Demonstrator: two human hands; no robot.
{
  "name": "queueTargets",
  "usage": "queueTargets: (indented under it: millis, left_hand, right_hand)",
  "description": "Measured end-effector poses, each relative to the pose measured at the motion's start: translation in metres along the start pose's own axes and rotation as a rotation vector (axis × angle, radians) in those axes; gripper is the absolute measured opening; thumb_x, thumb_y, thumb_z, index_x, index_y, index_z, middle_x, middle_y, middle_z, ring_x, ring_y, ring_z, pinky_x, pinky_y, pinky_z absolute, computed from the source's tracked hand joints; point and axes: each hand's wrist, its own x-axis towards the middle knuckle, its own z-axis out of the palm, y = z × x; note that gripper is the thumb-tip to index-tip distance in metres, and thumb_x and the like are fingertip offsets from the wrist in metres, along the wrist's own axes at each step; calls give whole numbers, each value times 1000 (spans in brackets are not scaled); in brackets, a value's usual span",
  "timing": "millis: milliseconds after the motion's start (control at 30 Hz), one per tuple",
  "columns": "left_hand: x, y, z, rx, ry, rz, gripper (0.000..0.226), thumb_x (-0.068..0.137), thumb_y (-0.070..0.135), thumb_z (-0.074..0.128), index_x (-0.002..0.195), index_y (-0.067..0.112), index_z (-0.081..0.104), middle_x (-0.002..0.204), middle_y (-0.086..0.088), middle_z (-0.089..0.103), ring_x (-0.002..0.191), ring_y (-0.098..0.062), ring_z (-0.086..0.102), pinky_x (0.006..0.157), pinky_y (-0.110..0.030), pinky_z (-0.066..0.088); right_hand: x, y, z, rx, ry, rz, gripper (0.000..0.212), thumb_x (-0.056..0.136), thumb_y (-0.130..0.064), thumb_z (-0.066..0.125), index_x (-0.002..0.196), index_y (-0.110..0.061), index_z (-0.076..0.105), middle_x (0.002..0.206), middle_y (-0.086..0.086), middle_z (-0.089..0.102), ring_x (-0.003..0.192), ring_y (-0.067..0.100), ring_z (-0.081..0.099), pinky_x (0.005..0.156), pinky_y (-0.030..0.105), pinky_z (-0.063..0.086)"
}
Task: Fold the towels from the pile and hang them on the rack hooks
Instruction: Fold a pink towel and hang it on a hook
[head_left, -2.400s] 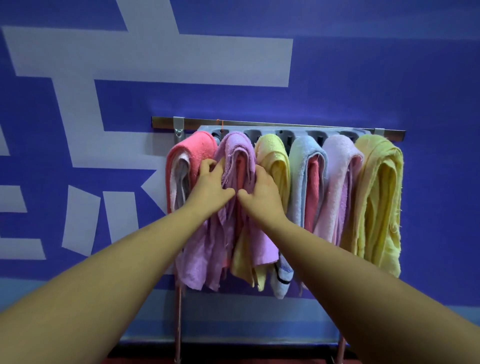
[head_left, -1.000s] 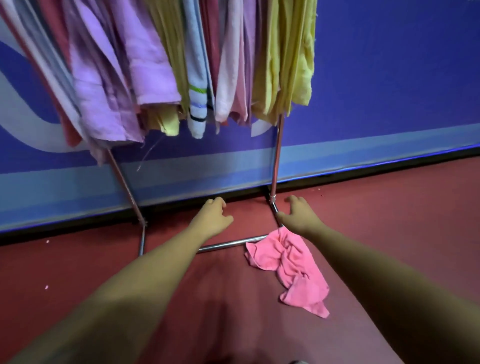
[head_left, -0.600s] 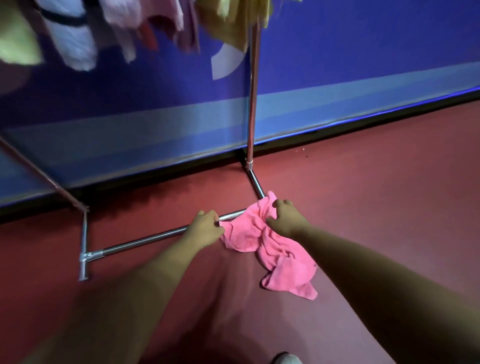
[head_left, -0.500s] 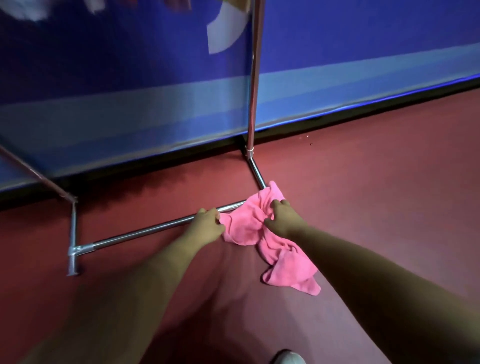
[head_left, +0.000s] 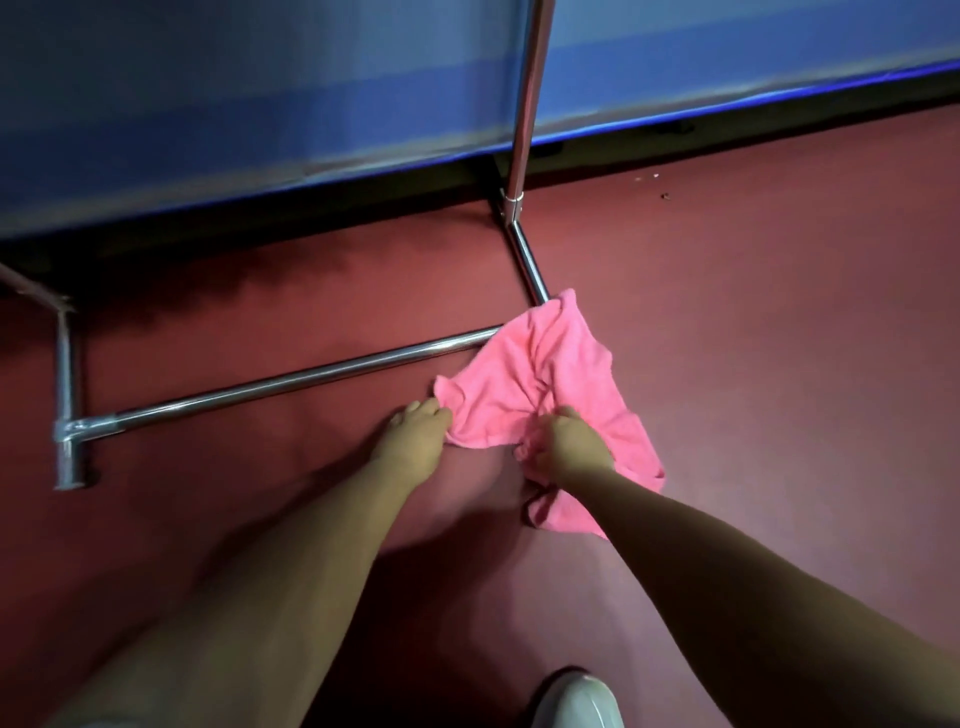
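The towel (head_left: 540, 374) lies crumpled on the floor (head_left: 779, 364), its far corner draped over the base of the rack (head_left: 291, 378). The left hand (head_left: 415, 439) pinches the towel's left edge with curled fingertips. The right hand (head_left: 569, 449) is fisted round a bunch of cloth near the middle. The towel looks light, soft and limp, so it will likely sag from any grip; two adjacent corners would give the better hold for folding.

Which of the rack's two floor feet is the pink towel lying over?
The right foot, below the upright pole: the pink towel covers its near end, where the cross bar joins. The left foot lies bare.
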Motion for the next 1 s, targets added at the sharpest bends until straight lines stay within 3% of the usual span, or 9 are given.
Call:
queueTargets:
  millis: [100, 200, 333, 400, 500, 667, 833, 933, 1000]
  left_hand:
    - [-18, -2, -13, -282, 33, -1, 27, 86, 12, 71, 111, 2, 69, 112, -19, 67, 104, -35, 63, 84, -33, 41]
    - [-39, 3, -51, -531, 128, -70, 17, 86, 11, 72, 102, 6, 74, 113, -14, 71, 103, -21, 64, 82, -22, 40]
    - [-71, 18, -137, -596, 219, -65, 7, 85, 12, 73, 80, 13, 68, 74, -1, 60, 73, -16, 50, 60, -15, 36]
    - [-93, 31, -185, -562, 308, -37, 8, 83, 15, 74, 86, 8, 74, 78, -5, 60, 76, -21, 53, 67, -25, 41]
    - [-140, 56, -246, -524, 479, -4, 34, 68, 42, 74, 89, 16, 79, 85, -3, 55, 84, -19, 50, 79, -24, 37]
    - [-233, 80, -314, -509, 666, 127, 9, 80, 25, 78, 89, 25, 74, 116, 3, 43, 113, -12, 38, 101, -18, 24]
    - [-323, 87, -354, -672, 641, 259, 19, 82, 36, 64, 86, 17, 68, 80, -4, 67, 74, -7, 53, 73, -25, 43]
    - [-358, 85, -356, -782, 711, 281, 11, 86, 28, 68, 87, 16, 69, 80, 4, 66, 75, -3, 54, 75, -23, 44]
    - [-372, 83, -346, -869, 702, 286, 5, 91, 16, 68, 90, 12, 69, 81, 6, 66, 76, -3, 55, 75, -22, 44]
  right_hand:
    - [-9, 1, -21, 48, -42, -74, 19, 73, -38, 62, 81, -24, 54, 99, 8, 67, 96, 30, 67, 80, 35, 53]
    - [-33, -15, -60, 161, 55, -146, 14, 81, -26, 74, 85, -21, 62, 85, 0, 64, 83, 24, 60, 73, 26, 44]
    - [-77, -43, -114, 179, 84, -252, 10, 81, -20, 75, 87, -20, 66, 80, -1, 60, 80, 23, 60, 68, 25, 42]
    - [-101, -55, -132, 242, 143, -290, 15, 79, -20, 76, 74, -20, 62, 71, -2, 60, 72, 18, 57, 57, 21, 38]
    - [-150, -82, -158, 379, 154, -359, 25, 71, -26, 77, 85, -7, 69, 66, -2, 59, 58, 12, 51, 49, 19, 38]
    - [-229, -119, -189, 560, 175, -514, 15, 75, -14, 76, 73, -18, 61, 66, -4, 59, 63, 12, 54, 64, 30, 47]
    - [-316, -155, -209, 639, 217, -682, 24, 66, -19, 81, 85, -11, 69, 70, -6, 59, 63, 7, 50, 64, 26, 45]
    - [-362, -171, -206, 722, 168, -778, 42, 60, -34, 87, 96, -19, 74, 85, -4, 70, 74, 8, 60, 77, 24, 53]
    - [-386, -177, -195, 766, 74, -872, 45, 73, -20, 88, 115, -22, 72, 105, -2, 75, 91, 11, 68, 88, 27, 57]
